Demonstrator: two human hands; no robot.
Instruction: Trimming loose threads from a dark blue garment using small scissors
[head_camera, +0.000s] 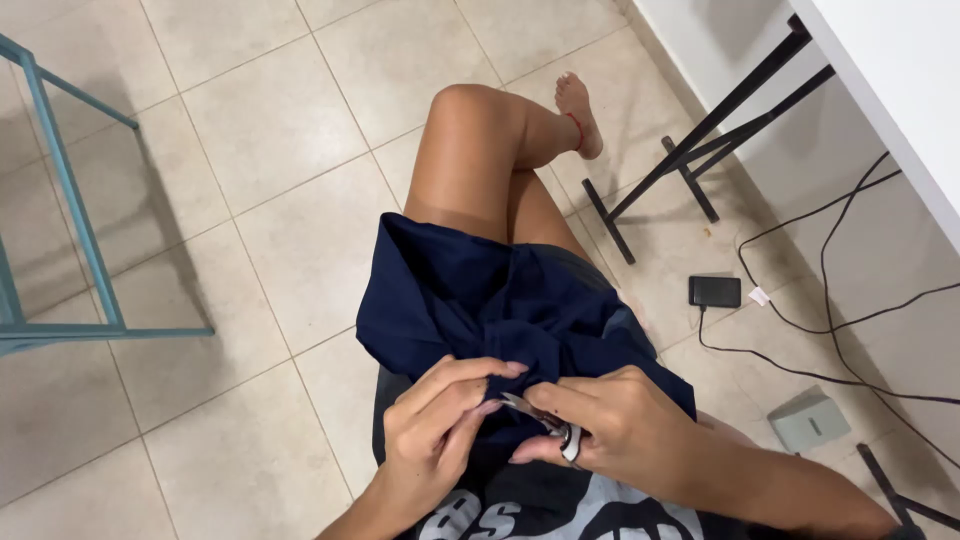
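Seated, navy cloth (470, 300) bunched over my lap and thigh, so the lap carries the bulk and only a small fold needs lifting. Left hand (440, 425) grip pinches that fold near the cloth's near edge, keeping it taut. Right hand (625, 425) grip is closed on small scissors (545, 420), blades meeting the pinched fold. Tiled floor (250, 220) below; black cables (800, 330) to my right.
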